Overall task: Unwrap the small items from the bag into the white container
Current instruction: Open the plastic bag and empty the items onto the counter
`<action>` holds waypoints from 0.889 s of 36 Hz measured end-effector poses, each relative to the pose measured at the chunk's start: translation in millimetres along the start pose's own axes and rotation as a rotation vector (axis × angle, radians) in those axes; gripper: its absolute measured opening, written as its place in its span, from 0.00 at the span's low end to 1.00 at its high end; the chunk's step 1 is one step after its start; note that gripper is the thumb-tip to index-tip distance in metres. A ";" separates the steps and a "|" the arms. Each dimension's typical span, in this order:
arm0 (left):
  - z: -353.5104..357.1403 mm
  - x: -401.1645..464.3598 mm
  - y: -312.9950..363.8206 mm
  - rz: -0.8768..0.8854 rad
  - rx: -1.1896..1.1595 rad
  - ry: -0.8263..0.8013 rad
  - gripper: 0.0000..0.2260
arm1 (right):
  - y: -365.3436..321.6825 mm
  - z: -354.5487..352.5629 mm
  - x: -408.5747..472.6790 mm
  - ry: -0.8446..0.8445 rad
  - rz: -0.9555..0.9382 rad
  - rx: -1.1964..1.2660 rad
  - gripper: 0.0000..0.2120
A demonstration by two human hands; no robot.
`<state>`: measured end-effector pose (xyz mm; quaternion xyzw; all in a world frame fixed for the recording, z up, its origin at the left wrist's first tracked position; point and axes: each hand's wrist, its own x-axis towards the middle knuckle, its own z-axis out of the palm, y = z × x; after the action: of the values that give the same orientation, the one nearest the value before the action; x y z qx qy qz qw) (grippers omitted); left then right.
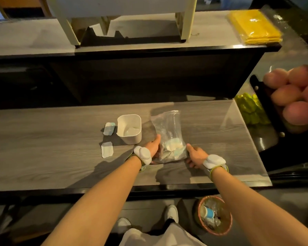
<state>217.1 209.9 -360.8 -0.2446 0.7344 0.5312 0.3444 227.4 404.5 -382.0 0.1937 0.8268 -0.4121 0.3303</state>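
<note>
At the centre of the frame, a clear bag holding small wrapped items is stood on the grey counter, its base clasped between the left hand and right hand. The white container is seen just left of it, with two wrapped packets lying further left.

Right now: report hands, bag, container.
Left hand and right hand hold clear bag, upright on counter. White container left of bag. Nothing between them.
</note>
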 end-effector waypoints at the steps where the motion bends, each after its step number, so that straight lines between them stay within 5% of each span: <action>1: -2.0 -1.1 -1.9 -0.016 -0.054 -0.055 0.23 | 2.1 3.6 1.3 -0.019 0.008 0.077 0.27; 4: -7.5 -4.1 -5.4 -0.023 -0.127 -0.232 0.19 | -0.1 9.6 0.0 -0.019 0.015 0.253 0.25; 7: -10.6 -0.1 -6.4 0.042 0.102 -0.287 0.22 | -6.4 13.6 -2.8 0.062 0.004 0.273 0.24; 11: -12.0 40.9 -15.8 0.071 0.351 -0.141 0.42 | -13.9 15.9 -6.6 0.071 -0.024 0.175 0.26; 15: -14.3 -9.5 11.2 0.175 0.306 -0.019 0.23 | -24.4 11.7 -12.6 0.096 -0.005 0.110 0.25; 21: -25.4 -33.4 28.2 0.293 0.301 0.098 0.17 | -49.4 4.5 -23.2 0.222 0.004 0.117 0.20; 24: -34.0 -37.4 39.3 0.247 0.267 0.043 0.19 | -61.6 0.4 -24.6 0.226 0.007 0.146 0.21; 27: -42.8 -46.4 49.8 0.165 0.132 -0.037 0.10 | -71.4 -5.1 -25.3 0.211 0.019 0.134 0.22; 32: -51.2 -47.5 58.4 0.266 0.337 0.051 0.04 | -84.1 -12.6 -30.7 0.209 0.017 0.144 0.22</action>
<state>192.7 179.4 -278.6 -0.0978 0.8472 0.4354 0.2884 194.3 364.0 -308.3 0.2658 0.8232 -0.4452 0.2313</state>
